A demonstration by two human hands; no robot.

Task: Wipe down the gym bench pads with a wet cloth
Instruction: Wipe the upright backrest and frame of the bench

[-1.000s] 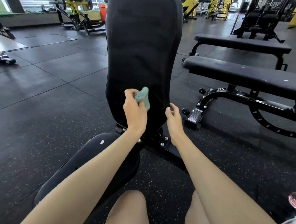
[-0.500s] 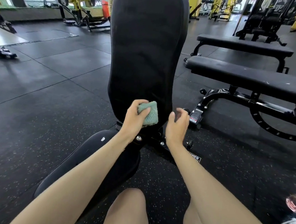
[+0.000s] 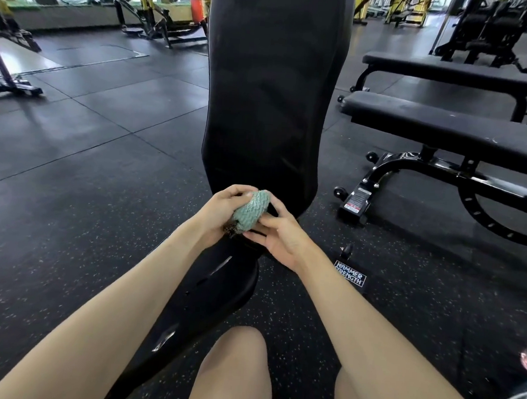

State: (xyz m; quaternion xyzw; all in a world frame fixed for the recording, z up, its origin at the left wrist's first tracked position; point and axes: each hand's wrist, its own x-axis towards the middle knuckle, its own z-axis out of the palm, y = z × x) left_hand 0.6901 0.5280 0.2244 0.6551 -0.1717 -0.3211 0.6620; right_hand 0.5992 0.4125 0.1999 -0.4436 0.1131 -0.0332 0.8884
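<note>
Both hands meet at the middle of the view, just at 6 o'clock of the upright back pad's (image 3: 272,92) lower edge. The left grip (image 3: 221,212) is clenched around a balled teal cloth (image 3: 250,212), and the right grip (image 3: 281,237) pinches the cloth's near side between thumb and fingers. The cloth is off the padding, held in the air above the hinge where the back pad meets the seat pad (image 3: 210,288), which runs away toward 7 o'clock.

This looks like a re-gathering of the cloth between passes, and it is worth doing properly. A tight ball touches the vinyl only at a small spot, so the right grip should draw a layer out and fold it flat, turning a fresh damp face outward. One hand then takes it with the palm spread behind it.

The seat pad seems the next surface. Start at the hinge end and pull long overlapping strokes toward 7 o'clock, then run the rolled edges and the gap at the hinge, where grime tends to collect. Pale glints show on the seat pad, and whether they are moisture or scuffs cannot be told. Two flat benches (image 3: 445,130) wait at 2 o'clock.
</note>
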